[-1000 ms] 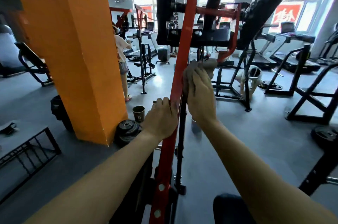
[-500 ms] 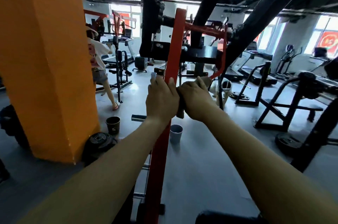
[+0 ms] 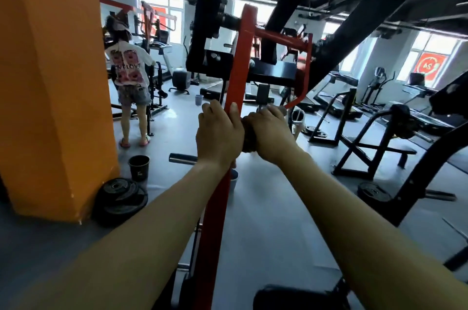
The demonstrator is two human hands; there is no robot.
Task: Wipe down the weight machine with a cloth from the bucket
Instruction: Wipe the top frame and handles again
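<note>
**Weight machine of black and red steel (image 3: 273, 72) gets its wipe-down, cloth at mid-bar**

From left: a broad orange pillar (image 3: 50, 81) rises off the grey gym floor (image 3: 266, 221), with a stack of black iron weight plates (image 3: 121, 198) and a small black plastic bucket (image 3: 138, 167) at its foot. Behind them a person in a white printed T-shirt (image 3: 128, 69) stands with back to the camera. At centre, the cleaner's left hand (image 3: 219, 136) is wrapped round the machine's red square-section upright (image 3: 239, 69) about halfway up, thumb on the near face and fingers curled over the left edge. Touching it on the right, the right hand (image 3: 268, 132) is closed round a dark bunched cloth (image 3: 248, 141), held at the upright's right edge. A pale blue pail (image 3: 233, 183) peeps out low behind the bar; which of the two containers supplied the cloth cannot be told. Further right stands a black steel bench frame (image 3: 374, 142).

The wiping step appears to be under way on the upright. The next move likely calls for running the cloth along the bar under firm pressure while the left hand steadies it. That bracing grip would then need to shift so the patch beneath it is wiped too.
</note>
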